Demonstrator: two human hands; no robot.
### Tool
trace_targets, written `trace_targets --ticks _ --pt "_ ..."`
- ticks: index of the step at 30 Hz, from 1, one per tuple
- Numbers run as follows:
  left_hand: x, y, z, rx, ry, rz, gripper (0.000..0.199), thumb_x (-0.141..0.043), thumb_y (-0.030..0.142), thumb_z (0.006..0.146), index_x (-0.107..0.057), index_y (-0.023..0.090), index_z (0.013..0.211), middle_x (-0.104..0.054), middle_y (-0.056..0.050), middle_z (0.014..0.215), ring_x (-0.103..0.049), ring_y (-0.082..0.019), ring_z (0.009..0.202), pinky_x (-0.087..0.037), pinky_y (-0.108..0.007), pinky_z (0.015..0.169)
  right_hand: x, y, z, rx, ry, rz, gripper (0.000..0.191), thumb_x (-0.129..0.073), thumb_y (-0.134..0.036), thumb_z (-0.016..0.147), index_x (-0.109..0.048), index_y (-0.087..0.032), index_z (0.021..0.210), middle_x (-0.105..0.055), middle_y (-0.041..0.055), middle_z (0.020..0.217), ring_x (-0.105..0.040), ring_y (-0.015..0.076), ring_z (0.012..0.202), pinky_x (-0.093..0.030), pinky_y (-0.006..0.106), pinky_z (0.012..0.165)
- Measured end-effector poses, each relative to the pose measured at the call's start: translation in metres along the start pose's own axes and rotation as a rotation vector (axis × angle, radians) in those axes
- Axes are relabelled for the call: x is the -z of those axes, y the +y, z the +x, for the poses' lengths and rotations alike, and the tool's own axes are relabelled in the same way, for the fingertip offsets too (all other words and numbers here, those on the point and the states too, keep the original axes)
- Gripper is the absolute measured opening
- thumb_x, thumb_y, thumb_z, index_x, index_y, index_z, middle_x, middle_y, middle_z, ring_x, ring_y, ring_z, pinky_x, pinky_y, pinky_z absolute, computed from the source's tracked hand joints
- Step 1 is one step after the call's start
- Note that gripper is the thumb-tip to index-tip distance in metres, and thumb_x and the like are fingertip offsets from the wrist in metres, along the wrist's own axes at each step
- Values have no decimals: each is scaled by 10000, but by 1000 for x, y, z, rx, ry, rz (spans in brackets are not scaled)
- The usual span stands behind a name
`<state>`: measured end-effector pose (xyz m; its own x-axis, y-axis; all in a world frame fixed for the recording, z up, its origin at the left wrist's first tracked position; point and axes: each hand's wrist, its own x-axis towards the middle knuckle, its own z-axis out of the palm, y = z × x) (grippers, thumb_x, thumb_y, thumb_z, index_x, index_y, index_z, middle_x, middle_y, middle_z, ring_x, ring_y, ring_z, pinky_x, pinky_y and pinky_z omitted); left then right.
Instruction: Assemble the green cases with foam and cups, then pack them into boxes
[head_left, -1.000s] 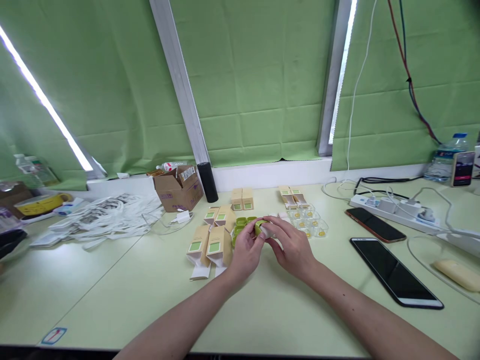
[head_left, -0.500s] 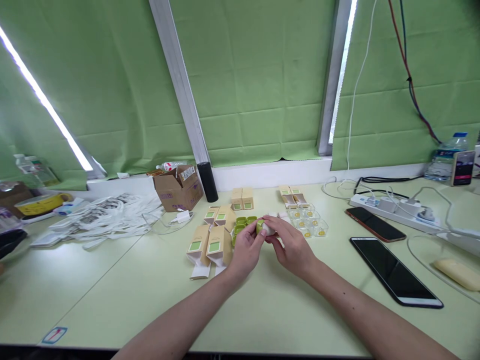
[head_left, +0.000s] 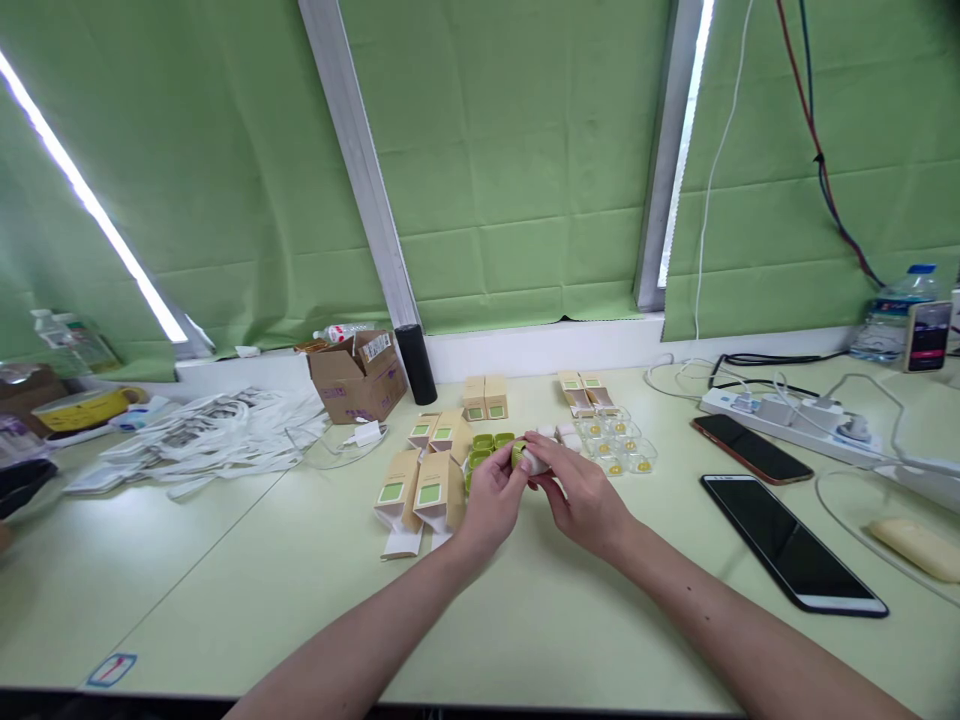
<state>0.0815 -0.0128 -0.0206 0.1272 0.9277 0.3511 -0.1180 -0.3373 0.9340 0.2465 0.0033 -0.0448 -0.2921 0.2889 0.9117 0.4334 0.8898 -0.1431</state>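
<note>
Over the middle of the table, my left hand [head_left: 489, 505] is closed round a small green cup-like piece [head_left: 517, 453]. My right hand [head_left: 583, 492] pinches a small white piece [head_left: 535, 462] against it, so the two parts touch; fingers hide much of both. Just behind my left hand stand several green square cups [head_left: 482, 443]. A few white pieces [head_left: 571, 441] lie beyond my right hand. To their right sit several clear cups [head_left: 616, 443] with yellow centres. Left of my left hand are several cream boxes [head_left: 440, 488] with green windows and open flaps.
Two cream boxes [head_left: 484, 398] stand farther back, near a black cylinder [head_left: 415, 365] and a brown carton [head_left: 358, 378]. White straps [head_left: 217, 440] are heaped at left. At right lie two phones [head_left: 791, 543], a power strip [head_left: 787, 425] with cables, and a cream oblong object [head_left: 916, 547].
Both hands stay together in almost the same place. The fingers of my right hand have shifted slightly over the white piece; the surroundings look unchanged.
</note>
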Motion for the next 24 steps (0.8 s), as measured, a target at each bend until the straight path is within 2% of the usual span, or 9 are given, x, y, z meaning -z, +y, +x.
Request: trace_targets --ticks 5,12,17,20,24 --pt "1 -4 0 -8 12 32 448 -757 546 924 -739 164 1158 -768 -96 1044 -693 -215 927 -585 -324 826 -4 0 -3 0 -3 -20 617 -492 -30 1029 -452 -221 1614 -710 185 1441 -676 302 1378 -659 500 1072" --pt "-2 -8 -3 -69 76 51 472 -725 538 948 -707 170 1243 -777 -124 1166 -720 -276 1110 -576 -402 1005 -4 -5 0 43 11 -34 643 -493 -11 1035 -437 -215 1643 -706 185 1444 -660 297 1398 -659 481 1082" --pt "-4 1 -6 -56 -19 -19 526 -758 560 937 -679 195 1307 -745 -137 1298 -681 -295 1266 -514 -432 1143 0 -5 3 49 20 -54 637 -500 -48 1058 -426 -255 1656 -711 163 1437 -673 296 1377 -645 525 1100" --pt "-4 3 -5 -31 -47 -33 635 -844 583 853 -654 203 1325 -734 -144 1326 -657 -305 1324 -500 -443 1165 1 -4 3 54 3 -61 625 -493 -52 1059 -439 -249 1649 -708 167 1431 -667 305 1371 -638 551 1101" --pt "-4 -1 -3 -9 -14 -24 593 -837 595 853 -689 189 1259 -753 -141 1275 -680 -313 1270 -514 -449 1134 0 -4 3 51 -16 -65 623 -506 -69 1062 -427 -251 1652 -721 154 1405 -674 311 1341 -636 566 1093"
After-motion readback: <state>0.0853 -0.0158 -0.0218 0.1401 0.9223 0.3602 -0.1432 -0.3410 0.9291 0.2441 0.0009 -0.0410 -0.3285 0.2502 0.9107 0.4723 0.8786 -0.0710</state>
